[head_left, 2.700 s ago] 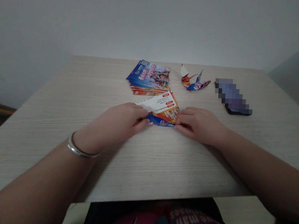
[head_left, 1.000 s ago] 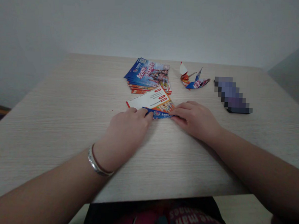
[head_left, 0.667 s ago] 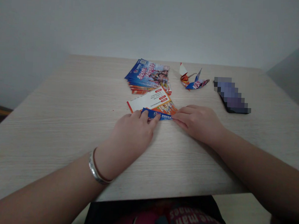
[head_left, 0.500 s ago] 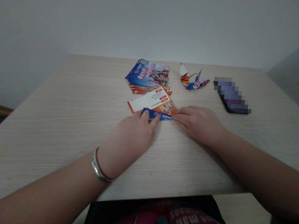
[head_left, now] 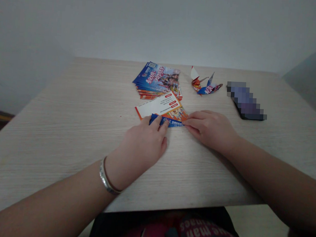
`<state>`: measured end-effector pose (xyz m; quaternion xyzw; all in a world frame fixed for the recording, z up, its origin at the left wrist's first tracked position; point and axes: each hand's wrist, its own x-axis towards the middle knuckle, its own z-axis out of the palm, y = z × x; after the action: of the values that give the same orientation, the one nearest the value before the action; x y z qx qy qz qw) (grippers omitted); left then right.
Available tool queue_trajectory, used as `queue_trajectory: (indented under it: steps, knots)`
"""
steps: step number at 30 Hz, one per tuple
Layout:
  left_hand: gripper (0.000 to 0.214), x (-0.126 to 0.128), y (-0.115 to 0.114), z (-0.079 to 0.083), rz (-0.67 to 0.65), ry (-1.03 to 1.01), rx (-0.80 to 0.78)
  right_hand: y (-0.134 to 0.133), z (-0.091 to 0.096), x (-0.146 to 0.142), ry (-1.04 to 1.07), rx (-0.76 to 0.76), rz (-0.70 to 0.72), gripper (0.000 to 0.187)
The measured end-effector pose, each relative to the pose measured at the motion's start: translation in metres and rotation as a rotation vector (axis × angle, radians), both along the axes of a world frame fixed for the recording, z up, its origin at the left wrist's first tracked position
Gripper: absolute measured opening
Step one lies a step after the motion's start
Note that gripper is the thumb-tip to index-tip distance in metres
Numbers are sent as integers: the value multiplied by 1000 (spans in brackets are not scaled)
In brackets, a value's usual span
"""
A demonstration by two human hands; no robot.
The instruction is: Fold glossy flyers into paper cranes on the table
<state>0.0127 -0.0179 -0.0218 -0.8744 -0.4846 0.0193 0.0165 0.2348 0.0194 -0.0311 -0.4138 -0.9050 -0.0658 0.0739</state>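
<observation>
A printed leaflet (head_left: pixel 158 107) lies on the table with its white and orange side up. Its near edge is folded over into a blue strip (head_left: pixel 173 123). Pressing down on that strip are the spread fingers of my left hand (head_left: pixel 146 142), which wears a silver bangle (head_left: pixel 106 179). My right hand (head_left: pixel 212 131) has its fingertips together on the right corner of the fold, pinching it; the tip of the corner is hidden under them.
Behind the leaflet sits a fanned stack of similar leaflets (head_left: pixel 157 80). Two folded paper cranes, one orange (head_left: pixel 195 81) and one blue (head_left: pixel 207 90), stand to its right. A dark phone (head_left: pixel 246 105) lies farther right. A wall (head_left: pixel 172 31) borders the table's back edge.
The fingers of my left hand have slid slightly right along the blue strip, and its thumb now shows below them. My right hand stays at the corner.
</observation>
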Motion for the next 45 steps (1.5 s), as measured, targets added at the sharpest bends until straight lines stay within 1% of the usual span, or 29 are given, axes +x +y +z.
queue_trajectory:
  steps: [6, 13, 18, 25, 30, 34, 40, 43, 45]
  knots:
    - [51, 0, -1, 1, -8, 27, 17, 0, 0, -1, 13, -15, -7, 25]
    - [49, 1, -3, 2, -8, 55, 33, -1, 1, -1, 0, 11, -14, 24]
    - [49, 3, -4, 0, 30, 93, 53, 1, -1, -2, 42, -4, 7, 22]
    - [50, 2, -5, -4, 26, 75, 89, 3, 0, -4, 38, -25, 2, 22]
    - [49, 2, -5, -3, 22, 80, 86, 3, 1, -5, 16, -41, -1, 22]
    - [49, 2, -2, -3, -57, 45, 112, 0, 3, -5, -4, -49, -12, 23]
    - [51, -1, 3, -10, -147, -9, 41, 3, 11, 7, -12, -133, 2, 25]
    - [51, -1, 3, -9, -152, -35, 23, 10, 13, 17, -1, -184, 27, 24]
    - [51, 0, 3, -7, -132, -41, 19, 14, 12, 22, 48, -207, 11, 24]
